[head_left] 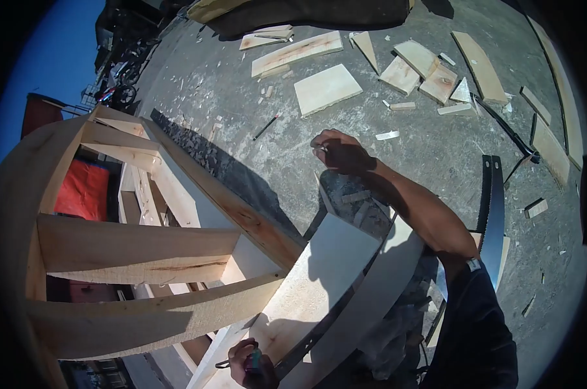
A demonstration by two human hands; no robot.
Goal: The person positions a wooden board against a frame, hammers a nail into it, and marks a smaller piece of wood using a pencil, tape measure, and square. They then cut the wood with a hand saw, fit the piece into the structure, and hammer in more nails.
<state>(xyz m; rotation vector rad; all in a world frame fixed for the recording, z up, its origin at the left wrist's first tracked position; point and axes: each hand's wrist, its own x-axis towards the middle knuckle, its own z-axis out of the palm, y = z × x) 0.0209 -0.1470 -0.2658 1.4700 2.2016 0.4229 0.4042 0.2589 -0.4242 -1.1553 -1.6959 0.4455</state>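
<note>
My right hand (340, 153) is held out past the end of a pale wooden board (326, 256), above the concrete. Its fingers are curled closed, and whatever they pinch is too small to make out. At the near end of that board, my left hand (243, 364) is closed around a small dark object with a green patch (256, 358). A black loop sticks out beside that hand. The board lies against a wooden frame (157, 249) with several crosspieces, which fills the left side.
A hand saw (493, 214) lies right of my arm. Offcuts (327, 89) and longer boards (480, 68) are scattered over the concrete. A dark pencil-like stick (265, 127) lies beyond the frame. Red material (82, 190) shows through the frame, and motorcycles (125, 81) stand far left.
</note>
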